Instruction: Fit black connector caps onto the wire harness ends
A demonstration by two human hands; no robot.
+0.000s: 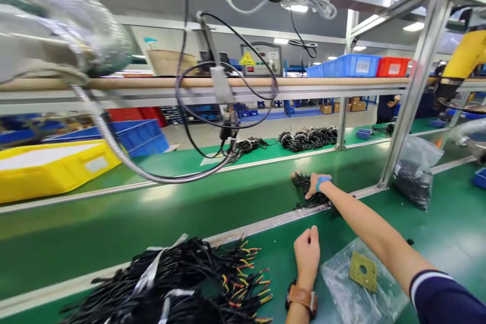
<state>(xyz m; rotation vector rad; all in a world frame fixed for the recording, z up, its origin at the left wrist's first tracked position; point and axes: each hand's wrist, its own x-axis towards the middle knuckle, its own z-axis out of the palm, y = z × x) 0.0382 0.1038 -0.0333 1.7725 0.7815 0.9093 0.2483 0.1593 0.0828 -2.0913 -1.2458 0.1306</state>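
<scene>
My right hand [317, 186], with a blue band at its wrist, reaches over to the belt-like green strip. Its fingers are closed on a bundle of black cables [301, 182], whose one end sticks out to the left. Closer to me, my left hand [307, 253] makes a fist above the green bench, with a brown-strapped watch on the wrist. Whatever that fist may hold is hidden. To its left lies a large heap of black cables [190, 273], tied with white strips, with red and yellow wire ends. A clear plastic bag [341, 283] and a yellow square pad with a hole [363, 271] lie beneath my right forearm.
A flexible metal conduit [132, 167] and looped black cord [178, 106] hang ahead on the left. An aluminium post [412, 91] rises at right, beside a bag of black parts [415, 172]. A yellow bin [61, 167] and more cable bundles [309, 139] are farther back.
</scene>
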